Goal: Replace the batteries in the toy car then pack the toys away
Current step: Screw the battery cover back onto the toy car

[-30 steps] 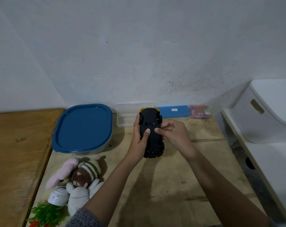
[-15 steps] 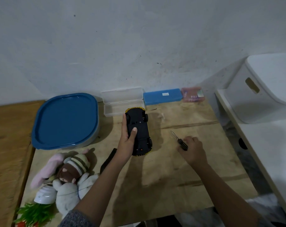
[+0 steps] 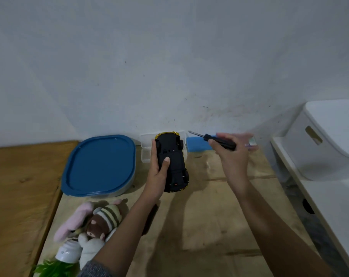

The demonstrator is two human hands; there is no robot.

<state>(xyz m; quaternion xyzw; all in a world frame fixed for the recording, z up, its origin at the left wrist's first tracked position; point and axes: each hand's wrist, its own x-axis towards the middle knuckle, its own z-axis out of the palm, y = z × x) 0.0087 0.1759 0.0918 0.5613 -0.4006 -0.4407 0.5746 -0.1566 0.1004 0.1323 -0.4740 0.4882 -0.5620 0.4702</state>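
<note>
Underside up, holding toy car (image 3: 172, 162) above the table (image 3: 209, 216) in left hand (image 3: 158, 172), thumb across the chassis, exposing the battery cover while gripping screwdriver (image 3: 213, 139) in right hand (image 3: 231, 154), tip pointing toward the car.

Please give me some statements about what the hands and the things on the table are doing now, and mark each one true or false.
1. The left hand holds the toy car with its underside facing up. True.
2. The right hand is empty. False: it holds a screwdriver.
3. The screwdriver tip is touching the car. False: it is in the air, to the right of the car and apart from it.
4. The blue lid lies to the left of the car. True.
5. The soft toys are inside the white bin. False: they lie on the table, near its left front corner.
</note>
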